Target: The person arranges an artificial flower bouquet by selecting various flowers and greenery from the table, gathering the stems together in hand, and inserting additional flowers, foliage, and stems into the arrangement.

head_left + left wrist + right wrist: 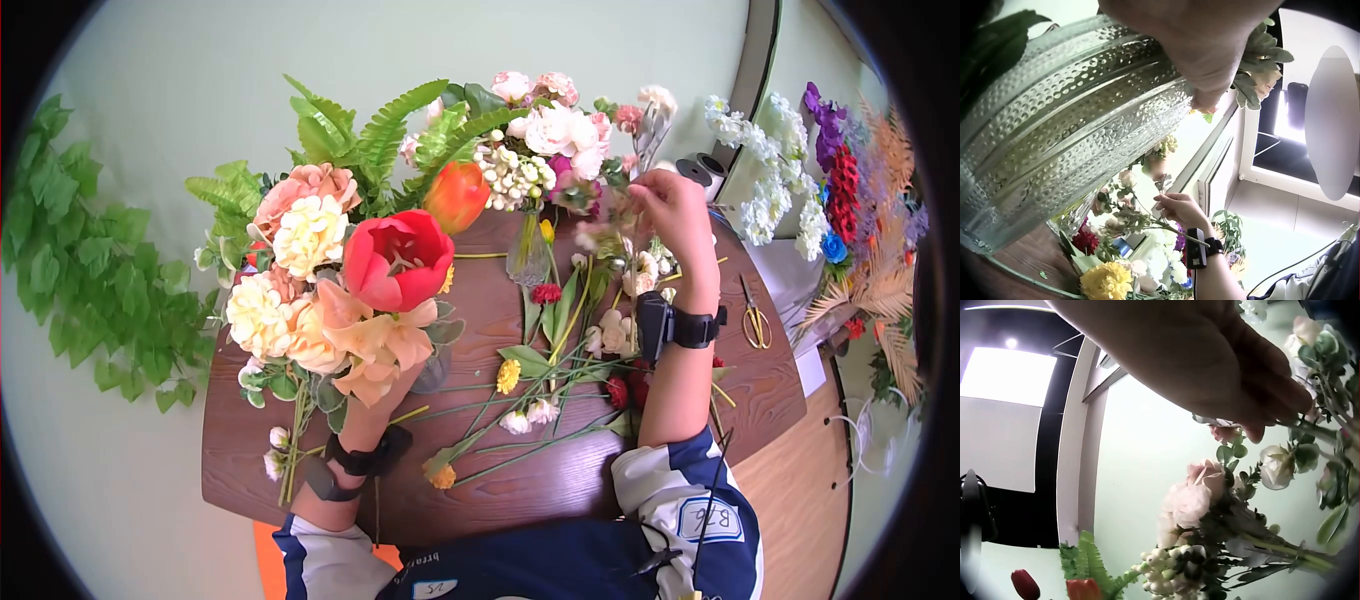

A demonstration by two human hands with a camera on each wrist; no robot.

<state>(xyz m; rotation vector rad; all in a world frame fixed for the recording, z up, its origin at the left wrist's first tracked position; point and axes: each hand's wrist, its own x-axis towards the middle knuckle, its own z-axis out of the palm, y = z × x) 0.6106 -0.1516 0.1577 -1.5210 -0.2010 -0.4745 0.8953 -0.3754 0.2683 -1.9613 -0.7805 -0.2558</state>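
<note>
In the left wrist view my left hand (pixel 1197 37) grips a dimpled glass vase (pixel 1072 119) near its mouth. In the head view the big bouquet (pixel 360 290) of peach blooms, cream blooms and a red tulip hides that hand. My right hand (pixel 682 215) is raised at the right, beside the pink and white bouquet (pixel 560 135). Its fingertips pinch the stem (pixel 1319 430) of a rose spray with small pale roses (pixel 1277 467) and green leaves. Blurred in the head view, the spray hangs left of the fingers. Below it stands a second clear glass vase (pixel 526 255).
Loose cut stems lie across the brown table (pixel 560 480), among them a yellow flower (pixel 508 376), white blooms (pixel 530 415) and red blooms (pixel 618 390). Scissors (pixel 757 318) rest near the right edge. More flowers (pixel 835 190) stand at the far right; a leafy vine (pixel 90 260) hangs left.
</note>
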